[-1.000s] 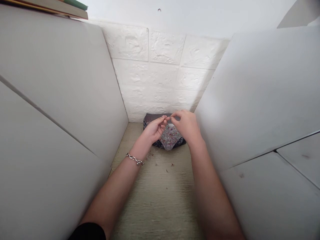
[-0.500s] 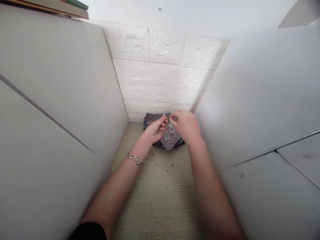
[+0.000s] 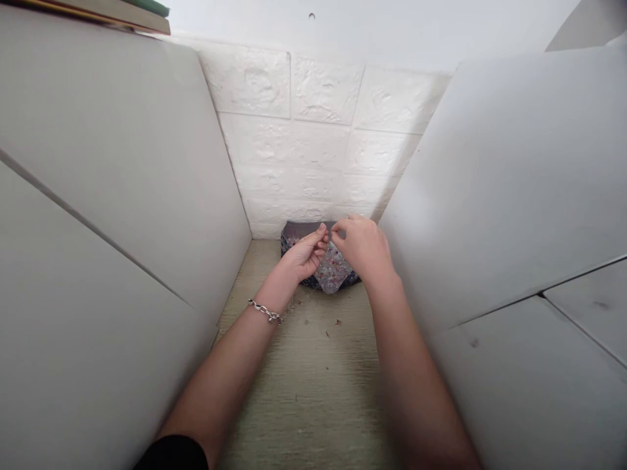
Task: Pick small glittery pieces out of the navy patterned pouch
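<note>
My left hand [image 3: 309, 252] is closed in a pinch, thumb against forefinger, with the other fingers curled. Just to its right, my right hand [image 3: 361, 245] pinches too, its fingertips a small gap from the left ones. Whatever lies between the fingertips is too small to make out. Behind and below both hands sits a dark patterned pouch [image 3: 290, 230] against the wall, partly covered by the hands. Across its front hangs a pale, speckled, pointed piece [image 3: 333, 271], perhaps its flap or a bag of small bits. A silver chain bracelet [image 3: 264, 311] circles my left wrist.
White panels stand close on the left [image 3: 122, 150] and right [image 3: 490, 183]. A white brick-pattern wall [image 3: 321, 147] closes the back. Small crumbs [image 3: 337, 322] lie on the wood-grain floor [image 3: 298, 391]. Books [image 3: 112, 14] rest on top of the left panel.
Both hands keep nearly the same pinched pose and place. The view has shifted very slightly; the pouch has not visibly moved.
</note>
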Demonstrator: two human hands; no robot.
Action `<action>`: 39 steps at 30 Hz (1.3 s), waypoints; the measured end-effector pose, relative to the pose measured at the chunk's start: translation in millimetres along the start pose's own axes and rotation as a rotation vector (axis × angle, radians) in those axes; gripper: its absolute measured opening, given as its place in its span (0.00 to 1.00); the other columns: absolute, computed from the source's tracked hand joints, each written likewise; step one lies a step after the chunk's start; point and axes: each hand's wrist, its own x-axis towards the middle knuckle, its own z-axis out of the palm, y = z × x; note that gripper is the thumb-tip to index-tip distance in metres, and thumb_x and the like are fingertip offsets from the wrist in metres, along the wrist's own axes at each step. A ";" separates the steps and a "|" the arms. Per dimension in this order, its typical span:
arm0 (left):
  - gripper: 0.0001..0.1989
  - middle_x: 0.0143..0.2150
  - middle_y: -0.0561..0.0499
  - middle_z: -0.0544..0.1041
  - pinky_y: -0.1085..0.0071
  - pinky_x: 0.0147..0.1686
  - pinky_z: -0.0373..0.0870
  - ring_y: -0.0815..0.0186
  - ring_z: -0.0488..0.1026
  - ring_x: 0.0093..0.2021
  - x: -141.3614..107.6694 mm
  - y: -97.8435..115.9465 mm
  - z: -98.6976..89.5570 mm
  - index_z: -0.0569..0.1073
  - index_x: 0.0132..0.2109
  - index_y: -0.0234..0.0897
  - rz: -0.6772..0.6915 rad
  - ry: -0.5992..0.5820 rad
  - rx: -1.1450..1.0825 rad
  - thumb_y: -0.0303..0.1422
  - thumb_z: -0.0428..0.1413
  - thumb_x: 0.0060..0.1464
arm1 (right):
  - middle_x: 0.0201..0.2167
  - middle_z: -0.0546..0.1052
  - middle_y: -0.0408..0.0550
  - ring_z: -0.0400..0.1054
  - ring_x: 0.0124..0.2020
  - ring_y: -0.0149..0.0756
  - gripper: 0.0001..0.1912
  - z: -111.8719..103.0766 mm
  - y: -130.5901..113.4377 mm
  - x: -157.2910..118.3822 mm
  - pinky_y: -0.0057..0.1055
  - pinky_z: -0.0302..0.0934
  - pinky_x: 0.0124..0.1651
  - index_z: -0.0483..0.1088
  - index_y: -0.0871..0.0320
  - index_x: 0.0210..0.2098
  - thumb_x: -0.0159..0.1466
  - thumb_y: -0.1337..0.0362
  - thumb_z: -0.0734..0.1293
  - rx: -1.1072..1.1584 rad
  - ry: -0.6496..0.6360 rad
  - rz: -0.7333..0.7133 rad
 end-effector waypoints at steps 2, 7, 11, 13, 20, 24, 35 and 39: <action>0.07 0.21 0.54 0.63 0.87 0.12 0.51 0.83 0.59 0.17 -0.5 -0.1 0.7 0.67 0.26 0.28 -0.006 0.006 -0.002 0.28 0.53 0.48 | 0.31 0.70 0.48 0.61 0.29 0.31 0.12 0.1 -0.3 -0.3 0.28 0.47 0.28 0.70 0.55 0.29 0.57 0.62 0.57 0.004 -0.001 0.000; 0.07 0.20 0.54 0.64 0.87 0.12 0.51 0.83 0.58 0.16 -2.8 0.1 4.1 0.67 0.26 0.28 -0.008 0.025 0.004 0.28 0.52 0.49 | 0.30 0.69 0.49 0.60 0.29 0.31 0.12 0.6 -0.9 -0.5 0.28 0.48 0.28 0.70 0.56 0.29 0.57 0.61 0.56 0.010 -0.018 0.009; 0.07 0.20 0.54 0.64 0.87 0.12 0.51 0.83 0.58 0.16 -2.8 0.0 4.1 0.67 0.26 0.27 -0.011 0.024 0.004 0.28 0.52 0.49 | 0.30 0.70 0.48 0.60 0.28 0.30 0.13 0.0 -1.1 -0.3 0.28 0.47 0.28 0.70 0.56 0.27 0.57 0.61 0.56 0.002 -0.028 0.005; 0.07 0.20 0.54 0.63 0.87 0.12 0.51 0.83 0.58 0.16 -2.1 -0.2 2.8 0.67 0.26 0.27 -0.013 0.010 0.001 0.28 0.52 0.49 | 0.30 0.70 0.48 0.60 0.29 0.30 0.12 -0.7 -1.1 -0.3 0.28 0.47 0.28 0.70 0.56 0.27 0.57 0.62 0.56 0.001 -0.023 0.008; 0.07 0.21 0.54 0.63 0.87 0.12 0.50 0.83 0.58 0.17 -1.4 -0.3 0.7 0.67 0.26 0.28 -0.019 0.007 0.003 0.28 0.53 0.48 | 0.30 0.70 0.50 0.61 0.30 0.32 0.11 -1.2 -1.0 -0.8 0.28 0.49 0.29 0.69 0.57 0.28 0.57 0.64 0.56 -0.014 -0.003 0.009; 0.07 0.21 0.54 0.63 0.88 0.12 0.50 0.84 0.58 0.17 -0.7 -0.4 0.4 0.67 0.26 0.28 -0.022 0.000 -0.005 0.29 0.53 0.48 | 0.30 0.70 0.50 0.61 0.29 0.32 0.12 0.3 -0.9 -0.6 0.28 0.48 0.27 0.69 0.57 0.27 0.57 0.63 0.56 -0.046 0.004 0.008; 0.07 0.20 0.54 0.63 0.86 0.11 0.50 0.83 0.58 0.16 -3.6 -1.4 5.1 0.68 0.26 0.28 -0.024 0.019 0.007 0.28 0.53 0.48 | 0.29 0.70 0.49 0.60 0.28 0.31 0.13 1.5 -1.2 -0.7 0.28 0.47 0.27 0.69 0.57 0.28 0.57 0.61 0.55 -0.044 -0.020 -0.008; 0.06 0.20 0.54 0.63 0.87 0.11 0.49 0.83 0.58 0.16 -2.1 -1.7 2.6 0.68 0.26 0.27 -0.030 -0.005 -0.005 0.28 0.53 0.48 | 0.30 0.70 0.48 0.60 0.28 0.31 0.12 0.7 -1.2 -0.6 0.28 0.47 0.27 0.70 0.56 0.28 0.57 0.62 0.56 -0.032 -0.022 0.006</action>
